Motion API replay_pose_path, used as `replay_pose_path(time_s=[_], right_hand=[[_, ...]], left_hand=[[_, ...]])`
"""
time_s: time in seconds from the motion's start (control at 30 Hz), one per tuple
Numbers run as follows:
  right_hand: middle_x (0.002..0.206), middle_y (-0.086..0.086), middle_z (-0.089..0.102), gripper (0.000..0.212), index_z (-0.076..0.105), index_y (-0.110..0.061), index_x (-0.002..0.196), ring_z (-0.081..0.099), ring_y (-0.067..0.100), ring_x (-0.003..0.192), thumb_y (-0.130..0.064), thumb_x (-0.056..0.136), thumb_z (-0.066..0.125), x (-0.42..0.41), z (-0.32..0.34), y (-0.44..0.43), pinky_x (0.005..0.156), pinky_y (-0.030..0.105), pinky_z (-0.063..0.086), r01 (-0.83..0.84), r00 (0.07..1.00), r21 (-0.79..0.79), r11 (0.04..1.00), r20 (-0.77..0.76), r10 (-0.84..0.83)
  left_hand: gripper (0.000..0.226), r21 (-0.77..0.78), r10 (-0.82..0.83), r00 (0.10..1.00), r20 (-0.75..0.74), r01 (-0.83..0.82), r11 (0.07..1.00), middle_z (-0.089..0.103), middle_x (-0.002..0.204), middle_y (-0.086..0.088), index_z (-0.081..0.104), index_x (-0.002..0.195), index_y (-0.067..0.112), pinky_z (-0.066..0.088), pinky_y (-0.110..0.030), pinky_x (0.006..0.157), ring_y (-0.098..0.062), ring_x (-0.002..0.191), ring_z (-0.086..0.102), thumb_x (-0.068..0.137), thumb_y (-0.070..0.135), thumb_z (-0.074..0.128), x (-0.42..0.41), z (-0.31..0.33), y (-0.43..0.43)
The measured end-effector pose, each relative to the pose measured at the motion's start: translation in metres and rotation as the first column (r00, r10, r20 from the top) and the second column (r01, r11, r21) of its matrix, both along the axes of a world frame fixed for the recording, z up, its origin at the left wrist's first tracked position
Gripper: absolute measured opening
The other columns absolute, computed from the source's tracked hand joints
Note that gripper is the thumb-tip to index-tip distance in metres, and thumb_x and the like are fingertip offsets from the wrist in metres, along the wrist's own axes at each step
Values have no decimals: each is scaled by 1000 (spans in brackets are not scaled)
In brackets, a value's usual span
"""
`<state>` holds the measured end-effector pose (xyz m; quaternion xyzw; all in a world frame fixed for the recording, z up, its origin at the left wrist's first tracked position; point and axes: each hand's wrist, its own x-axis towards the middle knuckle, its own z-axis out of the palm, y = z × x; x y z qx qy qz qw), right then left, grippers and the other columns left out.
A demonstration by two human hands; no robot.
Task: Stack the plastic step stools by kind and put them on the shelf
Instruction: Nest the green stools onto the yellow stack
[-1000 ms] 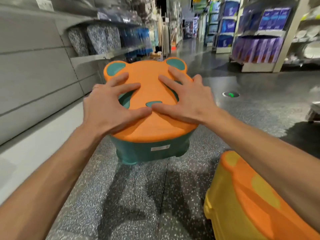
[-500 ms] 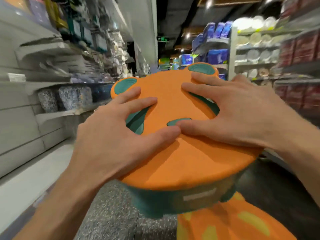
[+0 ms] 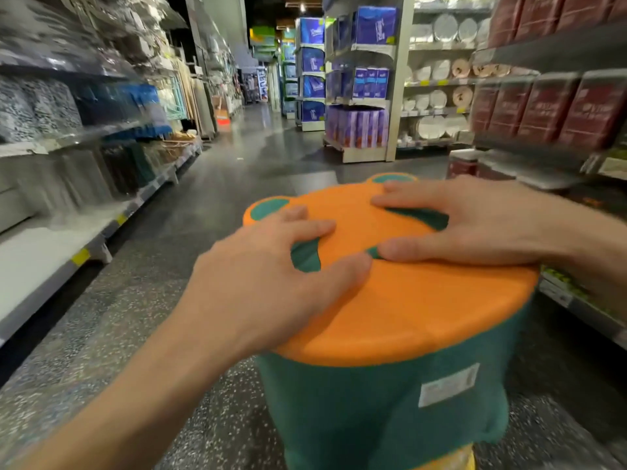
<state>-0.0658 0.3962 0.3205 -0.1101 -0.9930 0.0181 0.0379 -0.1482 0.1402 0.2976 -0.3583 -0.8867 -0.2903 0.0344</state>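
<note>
I hold a green step stool [image 3: 390,401] with an orange bear-shaped top, close in front of me and off the floor. My left hand [image 3: 268,283] lies on the left of the top, fingers hooked into a green cut-out. My right hand [image 3: 475,225] lies on the right of the top, fingers in the other cut-out. A white label is on the stool's green side. Below it, a sliver of the yellow stool [image 3: 451,461] shows at the frame's bottom edge.
A low white shelf [image 3: 40,259] runs along the left with stocked racks above it. Shelves with red packs [image 3: 543,113] stand close on the right. The speckled aisle floor [image 3: 237,171] stretches ahead to racks of blue and purple packs [image 3: 356,127].
The stool in both hands has swung right and come down lower in view, over the yellow stool. The view has turned from the left shelf toward the aisle.
</note>
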Motion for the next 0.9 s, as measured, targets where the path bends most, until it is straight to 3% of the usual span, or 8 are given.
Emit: replay_pose_path(time_s=[0.03,0.1,0.23,0.3,0.47,0.6,0.73,0.9], right_hand=[[162,-34,23,101,22,-79,139,41,15,145,-113,43,26,2,4,-18,111,43,38,78,993,-47,996,94,-74],[162,-36,20,104,22,-76,142,40,14,146,-112,45,27,4,-26,-13,112,44,37,-12,996,12,1000,90,11],[165,-32,12,110,26,-61,152,27,11,153,-107,52,38,-8,-67,20,124,41,23,12,993,-230,973,117,15],[168,-27,9,107,23,-57,155,25,17,153,-104,60,36,-12,-110,22,126,39,19,-38,987,-216,976,144,71],[167,-31,-3,98,4,-60,155,27,31,144,-99,66,14,-16,-158,21,113,58,34,-29,981,-101,994,187,47],[167,-28,-1,98,6,-59,155,29,33,142,-100,67,13,-20,-169,26,114,58,31,-40,986,-110,993,157,57],[168,-23,4,93,12,-56,155,29,33,143,-97,72,19,-29,-170,26,115,58,29,-25,990,-135,991,136,44],[169,-18,9,83,18,-55,155,31,38,147,-89,82,36,-54,-165,27,117,53,29,3,993,-187,982,116,19]], left_hand=[[87,-39,-4,1000,8,5,999,28,159,44,48,137,70,36,-41,120,-5,147,43,55,96,41,2,-8,3],[85,-115,-23,1000,4,23,993,25,161,43,45,140,69,37,-39,116,-8,146,46,59,93,39,7,-22,11],[77,-244,-48,998,51,59,968,21,165,38,44,142,68,35,-38,117,-12,150,43,69,95,43,9,-50,28],[75,-350,-71,996,59,87,933,18,169,32,39,147,64,36,-40,119,-18,151,42,78,92,45,10,-73,35],[80,-490,-95,995,-6,80,868,-3,175,19,8,160,55,40,-45,113,-37,145,44,90,85,32,20,-124,38],[82,-474,-96,995,-26,73,878,-13,173,21,-7,159,53,45,-50,107,-43,146,32,85,86,11,25,-145,32],[89,-410,-79,997,-7,69,910,-11,170,24,-2,158,55,46,-50,106,-38,147,26,76,89,8,22,-155,33],[93,-118,-35,988,150,53,992,-9,163,33,26,149,62,40,-47,111,-20,142,16,61,92,37,16,-169,28]])
